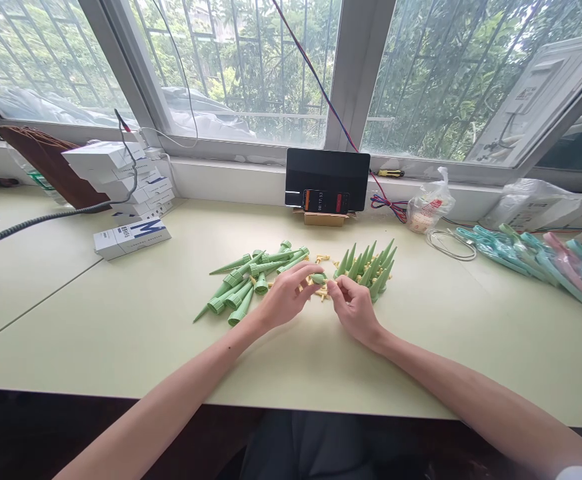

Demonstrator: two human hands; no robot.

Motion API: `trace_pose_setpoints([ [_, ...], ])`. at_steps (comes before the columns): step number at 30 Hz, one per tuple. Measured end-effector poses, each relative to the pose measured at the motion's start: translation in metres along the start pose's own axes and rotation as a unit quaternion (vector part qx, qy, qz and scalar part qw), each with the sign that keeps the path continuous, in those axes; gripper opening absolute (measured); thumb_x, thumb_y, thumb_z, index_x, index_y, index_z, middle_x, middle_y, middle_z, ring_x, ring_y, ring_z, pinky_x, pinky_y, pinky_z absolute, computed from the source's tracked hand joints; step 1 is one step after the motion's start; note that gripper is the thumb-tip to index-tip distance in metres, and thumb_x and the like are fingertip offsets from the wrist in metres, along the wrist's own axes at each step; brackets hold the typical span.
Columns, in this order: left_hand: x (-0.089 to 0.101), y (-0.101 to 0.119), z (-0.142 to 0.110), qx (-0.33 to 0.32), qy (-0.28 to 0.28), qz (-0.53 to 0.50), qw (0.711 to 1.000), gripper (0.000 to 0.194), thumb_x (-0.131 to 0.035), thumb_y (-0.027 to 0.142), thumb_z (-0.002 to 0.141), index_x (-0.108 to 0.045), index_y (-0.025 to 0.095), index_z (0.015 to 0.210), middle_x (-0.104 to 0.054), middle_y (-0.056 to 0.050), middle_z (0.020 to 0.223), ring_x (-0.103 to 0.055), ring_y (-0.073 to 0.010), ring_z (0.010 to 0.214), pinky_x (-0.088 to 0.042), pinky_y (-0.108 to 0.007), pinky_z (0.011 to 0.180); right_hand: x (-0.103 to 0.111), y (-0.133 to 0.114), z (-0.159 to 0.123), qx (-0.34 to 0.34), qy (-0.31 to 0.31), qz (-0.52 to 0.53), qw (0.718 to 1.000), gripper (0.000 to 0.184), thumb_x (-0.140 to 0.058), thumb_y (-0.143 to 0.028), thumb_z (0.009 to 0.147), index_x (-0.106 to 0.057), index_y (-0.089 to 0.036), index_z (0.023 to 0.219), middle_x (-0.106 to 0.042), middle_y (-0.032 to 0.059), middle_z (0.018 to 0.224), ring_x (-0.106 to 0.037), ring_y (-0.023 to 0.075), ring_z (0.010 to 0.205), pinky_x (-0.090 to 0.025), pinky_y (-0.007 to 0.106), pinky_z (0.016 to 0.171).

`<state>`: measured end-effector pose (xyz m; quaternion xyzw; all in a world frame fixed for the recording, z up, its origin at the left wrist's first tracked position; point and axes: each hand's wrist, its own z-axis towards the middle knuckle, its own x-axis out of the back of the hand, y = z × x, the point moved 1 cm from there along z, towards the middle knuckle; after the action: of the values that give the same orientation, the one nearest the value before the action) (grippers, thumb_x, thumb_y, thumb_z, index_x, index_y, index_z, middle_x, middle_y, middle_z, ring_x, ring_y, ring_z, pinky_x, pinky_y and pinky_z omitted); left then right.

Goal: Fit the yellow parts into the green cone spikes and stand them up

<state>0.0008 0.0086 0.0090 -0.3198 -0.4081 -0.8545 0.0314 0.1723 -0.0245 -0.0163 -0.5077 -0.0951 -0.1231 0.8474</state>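
Between thumb and fingers, my left hand point(287, 295) is closed on a green plastic spike point(319, 277), mostly hidden by the fingers. My right hand point(355, 311) pinches close to the end of that spike; a bit of yellow shows at its fingertips, too small to make out fully. On the left lies a loose heap of green cone-shaped spikes point(241, 298) with ribbed caps. To the right, several green spikes point(371, 267) stand points up in a tight group, with yellow bits among them. Small yellow plastic pieces point(323, 258) lie scattered behind and beneath my hands.
A phone point(325, 201) with a lit timer leans on a dark tablet point(328, 167) at the back. White boxes point(132, 238) stand to the left, near a coiled cable point(45, 217). Bagged teal and pink items point(541, 260) and a knotted plastic bag point(429, 203) lie right.
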Motion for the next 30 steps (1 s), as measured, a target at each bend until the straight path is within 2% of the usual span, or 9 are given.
trace_pose_setpoints([
  [11,0.000,0.001,0.001,0.074,0.001,-0.082,0.994,0.028,-0.054,0.039,0.094,-0.059,0.018,0.113,-0.062,-0.008,0.106,-0.057,-0.0092,0.062,-0.051,-0.022,0.052,0.002,0.003,0.000,-0.009,0.018,0.003,1.000,0.033,-0.044,-0.043,0.099,-0.048,-0.021,0.076,-0.039,-0.0057,0.055,-0.037,0.0099,0.045,-0.031,0.023,0.043],
  [14,0.001,0.002,0.002,0.104,0.011,-0.117,0.988,0.033,-0.054,0.043,0.094,-0.058,0.018,0.115,-0.061,-0.008,0.103,-0.052,-0.0067,0.055,-0.046,-0.020,0.046,0.002,0.000,0.000,-0.004,0.032,-0.008,0.999,0.025,-0.046,-0.041,0.099,-0.051,-0.020,0.086,-0.046,-0.0042,0.062,-0.040,0.0096,0.046,-0.032,0.023,0.043],
  [18,0.004,0.004,0.003,0.142,0.003,-0.162,0.976,0.037,-0.052,0.047,0.094,-0.059,0.017,0.115,-0.061,-0.004,0.087,-0.044,-0.0050,0.047,-0.035,-0.019,0.039,0.002,-0.002,0.000,0.016,0.041,-0.037,0.998,0.020,-0.051,-0.039,0.097,-0.055,-0.020,0.102,-0.057,-0.0008,0.077,-0.047,0.0087,0.047,-0.035,0.023,0.045],
  [23,0.008,0.009,0.004,0.179,0.004,-0.177,0.968,0.038,-0.056,0.050,0.091,-0.064,0.015,0.103,-0.047,0.005,0.053,-0.039,-0.0068,0.043,-0.030,-0.019,0.040,0.003,0.000,0.001,0.050,0.040,-0.075,0.995,0.020,-0.054,-0.037,0.096,-0.060,-0.019,0.092,-0.062,0.0006,0.074,-0.050,0.0102,0.050,-0.041,0.024,0.050],
  [25,0.009,0.012,0.005,0.187,0.004,-0.181,0.965,0.039,-0.056,0.051,0.091,-0.065,0.015,0.099,-0.043,0.006,0.048,-0.038,-0.0071,0.042,-0.029,-0.019,0.041,0.003,0.001,0.002,0.063,0.040,-0.083,0.994,0.020,-0.054,-0.036,0.096,-0.061,-0.019,0.088,-0.063,0.0009,0.072,-0.050,0.0111,0.051,-0.042,0.025,0.052],
  [30,0.010,0.014,0.005,0.208,-0.003,-0.188,0.960,0.040,-0.058,0.052,0.089,-0.065,0.014,0.097,-0.047,0.004,0.049,-0.038,-0.0074,0.043,-0.028,-0.020,0.042,0.003,0.003,0.002,0.086,0.043,-0.102,0.990,0.023,-0.052,-0.036,0.097,-0.062,-0.019,0.084,-0.062,0.0012,0.070,-0.051,0.0124,0.055,-0.043,0.025,0.055],
])
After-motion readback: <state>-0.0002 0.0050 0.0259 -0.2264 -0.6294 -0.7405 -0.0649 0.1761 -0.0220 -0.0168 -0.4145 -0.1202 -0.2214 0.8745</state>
